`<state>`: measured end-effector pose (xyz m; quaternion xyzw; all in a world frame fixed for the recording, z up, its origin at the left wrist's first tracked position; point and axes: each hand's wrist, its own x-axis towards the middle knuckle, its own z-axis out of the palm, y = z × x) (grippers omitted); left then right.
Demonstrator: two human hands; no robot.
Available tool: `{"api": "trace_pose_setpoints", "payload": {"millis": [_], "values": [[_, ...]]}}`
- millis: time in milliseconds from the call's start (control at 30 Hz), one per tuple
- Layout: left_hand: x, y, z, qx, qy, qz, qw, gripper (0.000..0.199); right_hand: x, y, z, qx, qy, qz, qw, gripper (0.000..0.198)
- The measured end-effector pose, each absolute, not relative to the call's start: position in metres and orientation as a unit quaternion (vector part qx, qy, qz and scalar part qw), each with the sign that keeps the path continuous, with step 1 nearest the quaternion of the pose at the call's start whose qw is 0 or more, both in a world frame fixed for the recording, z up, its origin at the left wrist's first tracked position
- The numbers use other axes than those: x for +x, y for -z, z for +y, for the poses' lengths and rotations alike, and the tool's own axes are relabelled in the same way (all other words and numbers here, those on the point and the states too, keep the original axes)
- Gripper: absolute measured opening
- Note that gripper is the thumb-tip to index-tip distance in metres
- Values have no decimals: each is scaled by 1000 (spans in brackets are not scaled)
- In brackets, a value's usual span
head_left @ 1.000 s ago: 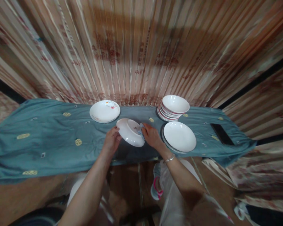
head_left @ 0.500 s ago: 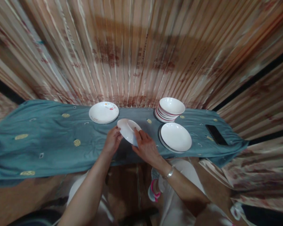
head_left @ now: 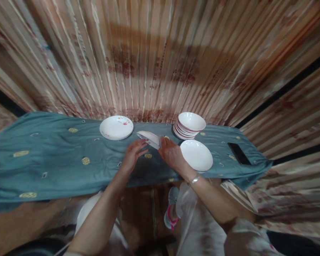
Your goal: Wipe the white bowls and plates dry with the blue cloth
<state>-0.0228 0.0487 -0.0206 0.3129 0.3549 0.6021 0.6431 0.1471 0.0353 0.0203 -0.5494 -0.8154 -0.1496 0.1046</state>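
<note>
A white plate, tilted almost edge-on, is held above the cloth near the middle. My right hand grips its right end, thumb and fingers closed around the rim. At its lower left edge is my left hand, fingers stretched and apart; the fingertips are close to the underside, and I cannot tell whether they touch. Just right of my right hand lies a stack of plain white plates. Beyond it stands a stack of white bowls with red-lined rims. White plates with a floral edge lie back left.
A teal cloth with pineapple prints covers the long, narrow table. On its right side lies a black phone. A pleated curtain hangs right behind the table. My foot in a pink-strapped shoe shows below.
The plate has turned from face-up to nearly edge-on. My left hand's fingers have loosened from its rim, while my right hand has shifted to its right end. The view has moved slightly.
</note>
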Motion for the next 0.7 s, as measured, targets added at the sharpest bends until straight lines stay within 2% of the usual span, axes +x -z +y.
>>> {"api": "trace_pose_setpoints", "payload": {"millis": [133, 233, 333, 600, 700], "values": [[-25, 38, 54, 317, -618, 431, 576, 30, 161, -33, 55, -612, 99, -778, 101, 21], [-29, 48, 59, 315, -626, 458, 547, 33, 178, -38, 63, -651, 40, -750, 112, 22], [-30, 50, 59, 320, -615, 486, 532, 36, 200, -34, 61, -675, -15, -721, 159, 26], [-6, 37, 44, 370, -528, 419, 639, 47, 262, -4, 34, -684, -230, -596, 352, 32], [13, 38, 41, 389, -520, 392, 652, 52, 279, 4, 22, -682, -278, -549, 395, 34]]}}
